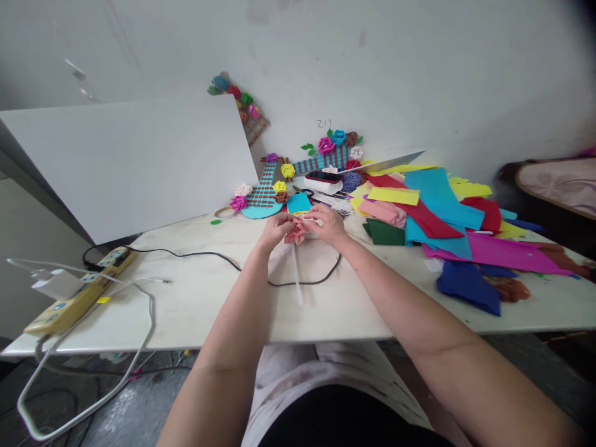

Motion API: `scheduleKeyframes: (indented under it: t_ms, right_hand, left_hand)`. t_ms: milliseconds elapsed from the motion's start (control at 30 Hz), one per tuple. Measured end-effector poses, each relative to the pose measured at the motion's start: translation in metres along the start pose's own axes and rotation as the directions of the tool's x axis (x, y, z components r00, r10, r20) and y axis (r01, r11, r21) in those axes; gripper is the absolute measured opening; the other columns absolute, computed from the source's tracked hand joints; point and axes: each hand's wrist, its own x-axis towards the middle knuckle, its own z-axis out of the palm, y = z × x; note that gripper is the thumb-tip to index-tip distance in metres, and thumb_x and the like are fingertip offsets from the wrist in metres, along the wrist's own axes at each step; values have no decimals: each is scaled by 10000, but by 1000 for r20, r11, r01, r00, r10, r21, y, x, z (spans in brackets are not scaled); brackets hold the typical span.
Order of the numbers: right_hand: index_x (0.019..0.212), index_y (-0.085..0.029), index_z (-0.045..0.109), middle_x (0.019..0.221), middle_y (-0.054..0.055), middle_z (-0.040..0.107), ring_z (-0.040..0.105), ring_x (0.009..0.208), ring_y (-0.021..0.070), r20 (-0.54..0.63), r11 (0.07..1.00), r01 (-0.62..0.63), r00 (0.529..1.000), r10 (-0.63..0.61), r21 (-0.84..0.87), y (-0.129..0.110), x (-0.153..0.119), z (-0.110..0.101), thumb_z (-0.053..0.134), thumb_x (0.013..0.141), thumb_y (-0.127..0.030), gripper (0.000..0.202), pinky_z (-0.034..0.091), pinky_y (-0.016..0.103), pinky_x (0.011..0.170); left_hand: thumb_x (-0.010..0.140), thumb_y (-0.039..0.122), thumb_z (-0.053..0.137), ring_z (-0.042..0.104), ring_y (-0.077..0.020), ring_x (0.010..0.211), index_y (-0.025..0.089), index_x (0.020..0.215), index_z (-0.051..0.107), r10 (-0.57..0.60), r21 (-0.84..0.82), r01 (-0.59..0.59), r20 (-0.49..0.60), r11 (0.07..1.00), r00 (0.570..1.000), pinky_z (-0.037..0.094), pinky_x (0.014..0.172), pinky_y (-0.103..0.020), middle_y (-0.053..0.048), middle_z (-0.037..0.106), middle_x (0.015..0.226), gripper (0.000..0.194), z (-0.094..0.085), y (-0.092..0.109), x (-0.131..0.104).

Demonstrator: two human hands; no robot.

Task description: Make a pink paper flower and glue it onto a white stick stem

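Between my two hands, above the middle of the table, is a salmon-pink paper flower [296, 234]. A thin white stick [297, 276] points down from it toward me. My left hand [278, 228] has its fingers closed on the flower's left side. From the right, my right hand [327, 224] pinches the petals near the top. The fingertips partly cover the flower. Just beyond my hands lies a small stack of blue and yellow paper [298, 203].
Coloured crepe paper [437, 205] heaps up at right. Flower-decorated blue guitar shapes [263, 195] stand behind, near a phone on a box [323, 178]. A white board [130, 161] leans at left. A black cable [209, 253] crosses the table from a power strip [88, 288].
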Motion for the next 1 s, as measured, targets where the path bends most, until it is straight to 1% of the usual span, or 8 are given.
scheduleKeyframes:
  t_ms: [100,200,533,733,1000]
  right_hand:
    - [885,-244,773,912,59,682,618,830,181,-37,998,59,998,-58,28,4,0,4,641,804,-304,166,494,300,756]
    - [864,-245,774,920,57,686,621,848,191,-44,996,81,996,-79,39,6,1,6,648,798,-304,154,499,321,777]
    - [799,-229,770,996,72,687,622,896,204,-14,994,62,998,-61,89,4,4,4,647,806,-330,159,491,348,814]
    - [783,-230,764,1012,68,684,617,907,205,0,994,60,998,-60,89,8,5,6,623,813,-266,148,484,352,822]
    - [728,-234,746,1010,48,687,613,887,193,-11,995,56,998,-55,79,7,4,7,622,788,-224,137,482,338,806]
  left_hand:
    - [656,245,583,510,-117,509,104,803,665,-8,45,6,44,999,999,372,500,-232,-34,626,623,219,0,-1,1]
    - [655,240,578,520,-120,528,102,804,661,3,91,-5,24,996,1000,384,519,-232,-33,628,633,220,1,-1,2]
    - [640,259,571,551,-145,599,110,780,655,52,154,-56,27,986,998,401,581,-253,-35,643,668,222,4,1,4]
    - [654,276,586,543,-145,599,111,772,659,60,142,-64,30,988,998,392,576,-254,-34,635,661,215,5,2,3]
    - [691,343,599,515,-131,585,103,791,664,77,178,-84,44,980,996,380,547,-245,-39,630,671,267,3,-4,4]
